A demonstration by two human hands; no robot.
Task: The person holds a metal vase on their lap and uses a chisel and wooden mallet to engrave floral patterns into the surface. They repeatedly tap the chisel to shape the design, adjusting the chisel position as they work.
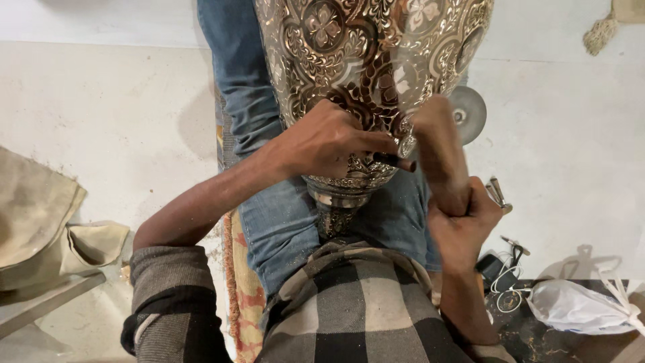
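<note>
At lower right, a white plastic bag and tangled cables lay beside the right hand, clenched around a blurred wooden mallet. At centre, the left hand pinched a dark chisel against the engraved silvery metal vase across the lap, with a round metal disc beyond it.

Vase is lying on the lap, its neck pointing toward the torso. Left hand is resting on the vase, holding a punch against it. Right hand is sitting just right of the neck, gripping a mallet over the punch. Disc is lying right of the vase. Bag is sitting far right; cloth is lying far left.
</note>
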